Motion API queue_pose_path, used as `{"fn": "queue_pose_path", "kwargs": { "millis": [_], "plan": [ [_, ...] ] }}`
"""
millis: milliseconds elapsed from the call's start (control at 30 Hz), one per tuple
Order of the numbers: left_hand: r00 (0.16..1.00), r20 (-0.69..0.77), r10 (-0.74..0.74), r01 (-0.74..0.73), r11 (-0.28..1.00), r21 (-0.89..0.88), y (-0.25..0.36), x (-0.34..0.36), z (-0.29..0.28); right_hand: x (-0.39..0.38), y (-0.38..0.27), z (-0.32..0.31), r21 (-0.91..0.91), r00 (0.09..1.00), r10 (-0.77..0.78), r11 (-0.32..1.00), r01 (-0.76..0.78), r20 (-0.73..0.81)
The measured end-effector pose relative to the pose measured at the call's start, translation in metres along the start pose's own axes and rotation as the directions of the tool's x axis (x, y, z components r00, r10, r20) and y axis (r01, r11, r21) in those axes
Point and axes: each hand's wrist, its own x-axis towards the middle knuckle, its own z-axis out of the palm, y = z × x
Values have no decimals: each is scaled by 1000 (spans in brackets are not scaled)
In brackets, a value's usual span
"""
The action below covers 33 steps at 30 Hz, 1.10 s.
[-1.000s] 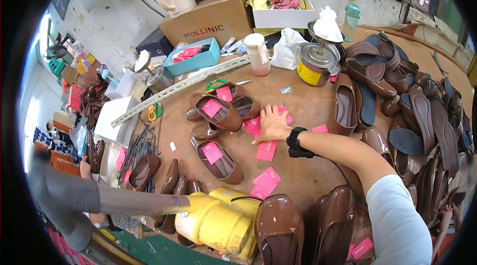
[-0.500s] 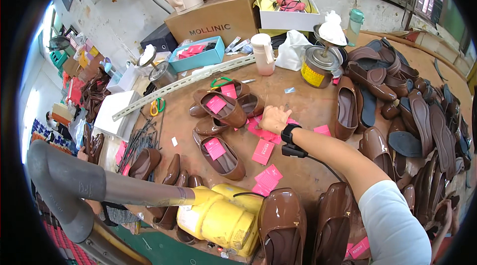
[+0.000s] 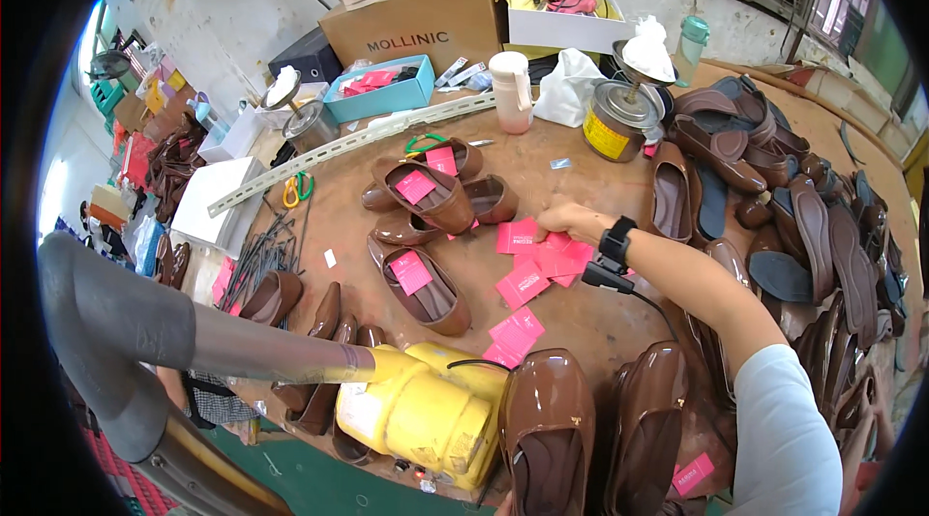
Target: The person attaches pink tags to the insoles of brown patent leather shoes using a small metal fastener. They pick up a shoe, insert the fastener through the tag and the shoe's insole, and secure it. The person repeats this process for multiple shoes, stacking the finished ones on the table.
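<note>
My right hand reaches in from the right, with a black strap and a small black device on the wrist. Its fingers are drawn together on a pink card at the edge of a loose spread of pink cards. Just left of it lie brown glossy shoes, some with a pink card on the insole. Below those sits a single brown shoe with a card inside. Two large brown shoes stand at the front edge. A skin-coloured sliver beside them may be my left hand; its fingers are hidden.
A yellow machine with a thick grey pipe takes up the front left. Shoes and insoles are heaped on the right. Behind are a metal can, a white bottle, a slotted metal bar and green-handled scissors.
My right hand has moved slightly right, and the pink cards beneath it are spread more to view. The whole view has shifted a little. A skin-coloured sliver now shows at the lower edge.
</note>
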Motion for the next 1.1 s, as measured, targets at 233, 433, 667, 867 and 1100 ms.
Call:
{"fn": "queue_pose_path", "kwargs": {
  "millis": [233, 433, 667, 867, 1100],
  "plan": [
    [999, -31, 37, -37, 999, -4, 12, -9, -8, -115, -30, -90, 335, 975, -215, 915, 223, -61],
    [999, -18, 43, -44, 994, -96, -34, -64, 1, -292, -47, -138, 272, 887, -333, 864, 423, -320],
    [991, 41, 126, -131, 980, 150, 11, -27, -19, -416, 77, -100, -23, 819, -341, 927, 373, -461],
    [944, -290, 157, -276, 859, -432, 80, 5, -86, -430, 156, -25, -168, 882, -168, 980, 103, -440],
    [851, -383, 359, -495, 309, -812, 155, 29, -118, -446, 175, -10, -298, 812, -414, 903, 310, -410]
  ]
}}
